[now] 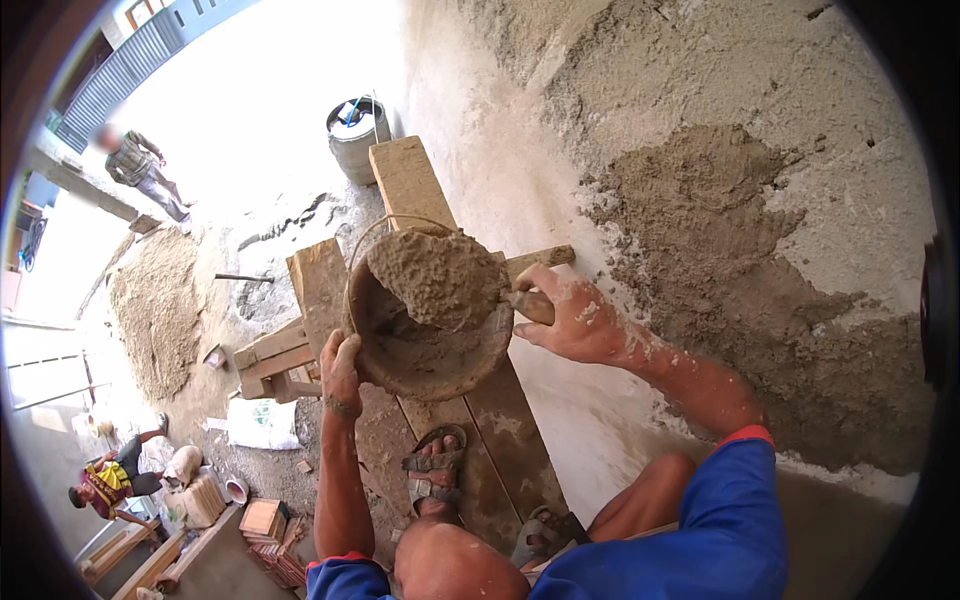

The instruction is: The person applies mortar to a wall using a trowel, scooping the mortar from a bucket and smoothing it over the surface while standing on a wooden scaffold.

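Observation:
A round bucket (432, 387) caked with grey mortar stands on the planks in front of me, its thin wire handle raised at the far side. My left hand (342, 370) is closed on the bucket's left rim. In my right hand (580, 318) is the wooden handle of a trowel (534, 307), gripped at the right side of the bucket. A thick heap of wet mortar (440, 278) covers the trowel's blade, over the bucket's opening. More mortar lies inside the bucket. To the right rises a wall (690, 215), partly covered with darker, rough fresh mortar.
I am on a raised platform of wooden planks (500, 440), my sandalled feet near the bucket. Below stand a drum (358, 140), a sand pile (155, 305) and stacked tiles (268, 525). One person (145, 170) stands far left; another (115, 480) is lower left.

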The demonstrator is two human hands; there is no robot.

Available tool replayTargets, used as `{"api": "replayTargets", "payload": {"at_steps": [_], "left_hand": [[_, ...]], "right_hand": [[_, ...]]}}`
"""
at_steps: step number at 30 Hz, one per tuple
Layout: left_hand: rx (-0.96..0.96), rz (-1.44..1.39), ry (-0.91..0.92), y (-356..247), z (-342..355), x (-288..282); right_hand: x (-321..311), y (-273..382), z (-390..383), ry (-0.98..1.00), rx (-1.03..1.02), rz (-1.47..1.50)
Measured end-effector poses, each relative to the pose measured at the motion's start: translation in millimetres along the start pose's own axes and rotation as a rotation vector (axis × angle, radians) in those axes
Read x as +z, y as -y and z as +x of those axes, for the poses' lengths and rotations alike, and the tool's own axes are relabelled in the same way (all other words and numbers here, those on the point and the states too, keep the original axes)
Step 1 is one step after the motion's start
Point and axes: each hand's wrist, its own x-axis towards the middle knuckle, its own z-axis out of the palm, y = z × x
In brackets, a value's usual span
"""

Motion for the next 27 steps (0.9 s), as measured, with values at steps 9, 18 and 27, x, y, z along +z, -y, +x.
{"api": "replayTargets", "payload": {"at_steps": [9, 18, 27], "left_hand": [[0.029, -0.029, -0.012, -5, -7, -14], [0.003, 0.097, 0.073, 4, 2, -27], [-0.091, 0.002, -0.031, 6, -5, -14]], "right_hand": [[-83, -14, 17, 0.098, 0.291, 0.518], [-195, -90, 0, -0.822, 0.435, -0.269], [-47, -125, -48, -0.232, 0.511, -0.124]]}}
